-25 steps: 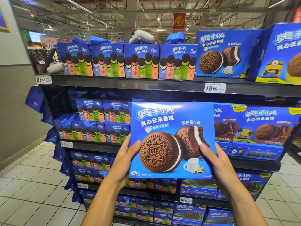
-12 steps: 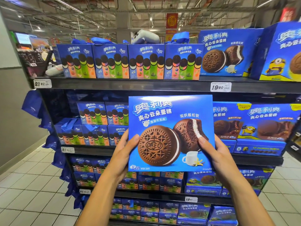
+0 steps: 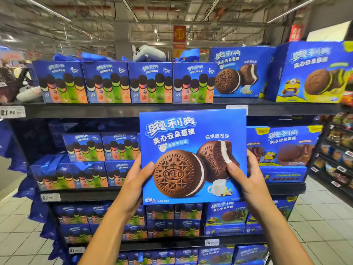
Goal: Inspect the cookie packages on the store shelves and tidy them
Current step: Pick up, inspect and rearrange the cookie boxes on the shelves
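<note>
A tall dark shelving unit fills the view, its tiers packed with blue cookie packages. On the top tier a row of four gift boxes printed with coloured cookie tubes stands side by side, front faces forward; to their right stands a box showing a large sandwich cookie, and beside that a bigger box with a yellow cartoon figure, turned at an angle to the shelf edge. The second tier holds more tube-print boxes stacked two high on the left and cartoon-figure boxes on the right. Lower tiers carry further blue boxes, blurred. White price tags are clipped to the shelf edges. A pale tiled floor runs on both sides. In front of the second tier, covering part of it, a flat blue cookie box is held upright, its printed face toward the camera. The left hand grips its lower left edge, thumb on the front and fingers behind; the right hand grips the lower right edge in the same way, thumb pressed on the printed cookie.
</note>
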`<control>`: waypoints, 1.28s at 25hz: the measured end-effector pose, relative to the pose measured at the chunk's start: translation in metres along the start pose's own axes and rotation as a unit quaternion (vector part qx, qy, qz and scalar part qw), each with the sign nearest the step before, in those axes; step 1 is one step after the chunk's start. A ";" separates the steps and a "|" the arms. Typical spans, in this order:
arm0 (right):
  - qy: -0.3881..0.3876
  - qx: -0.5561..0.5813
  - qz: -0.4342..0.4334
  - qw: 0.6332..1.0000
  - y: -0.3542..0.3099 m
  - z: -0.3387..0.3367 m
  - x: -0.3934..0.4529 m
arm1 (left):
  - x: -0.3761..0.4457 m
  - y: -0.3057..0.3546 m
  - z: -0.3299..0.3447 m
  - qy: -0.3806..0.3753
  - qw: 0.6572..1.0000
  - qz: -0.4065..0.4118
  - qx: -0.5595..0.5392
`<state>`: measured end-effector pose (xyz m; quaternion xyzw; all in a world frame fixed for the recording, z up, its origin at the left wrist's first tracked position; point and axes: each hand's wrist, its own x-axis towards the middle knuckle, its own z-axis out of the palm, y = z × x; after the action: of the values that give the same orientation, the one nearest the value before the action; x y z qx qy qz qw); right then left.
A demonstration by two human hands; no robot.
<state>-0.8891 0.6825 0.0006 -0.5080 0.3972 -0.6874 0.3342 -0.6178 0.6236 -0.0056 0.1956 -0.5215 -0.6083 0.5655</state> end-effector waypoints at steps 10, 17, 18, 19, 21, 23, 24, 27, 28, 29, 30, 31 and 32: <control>0.036 0.033 -0.096 0.994 -0.043 -0.078 0.080 | 0.084 0.001 0.112 0.020 0.993 0.119 0.003; 0.055 -0.009 -0.176 0.983 -0.085 -0.125 0.158 | 0.160 0.012 0.190 0.008 0.979 0.180 0.094; 0.057 -0.017 -0.188 0.980 -0.090 -0.131 0.170 | 0.172 0.014 0.199 0.035 0.967 0.194 0.164; 0.057 -0.022 -0.201 0.978 -0.095 -0.136 0.181 | 0.184 0.017 0.205 0.073 0.945 0.203 0.246; 0.052 -0.037 -0.222 0.973 -0.101 -0.144 0.204 | 0.205 0.026 0.213 0.116 0.893 0.215 0.377; 0.042 -0.036 -0.225 0.973 -0.101 -0.152 0.226 | 0.220 0.031 0.218 0.110 0.856 0.242 0.442; 0.031 -0.036 -0.225 0.973 -0.099 -0.155 0.236 | 0.226 0.031 0.220 0.111 0.840 0.260 0.463; 0.017 -0.049 -0.227 0.973 -0.091 -0.162 0.255 | 0.240 0.031 0.225 0.123 0.817 0.295 0.480; 0.018 -0.058 -0.233 0.971 -0.087 -0.163 0.260 | 0.242 0.030 0.227 0.130 0.825 0.292 0.465; 0.016 -0.068 -0.238 0.969 -0.084 -0.165 0.263 | 0.244 0.029 0.229 0.134 0.840 0.284 0.444; 0.018 -0.081 -0.244 0.966 -0.081 -0.167 0.267 | 0.247 0.027 0.229 0.139 0.852 0.276 0.424; 0.017 -0.088 -0.242 0.966 -0.080 -0.168 0.269 | 0.249 0.024 0.229 0.148 0.857 0.272 0.413; 0.019 -0.097 -0.238 0.966 -0.078 -0.170 0.272 | 0.251 0.021 0.229 0.160 0.856 0.271 0.410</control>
<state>-1.1285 0.5183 0.1586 -0.6049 0.3358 -0.7147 0.1029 -0.8686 0.4988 0.1876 0.3554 -0.6583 -0.1229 0.6522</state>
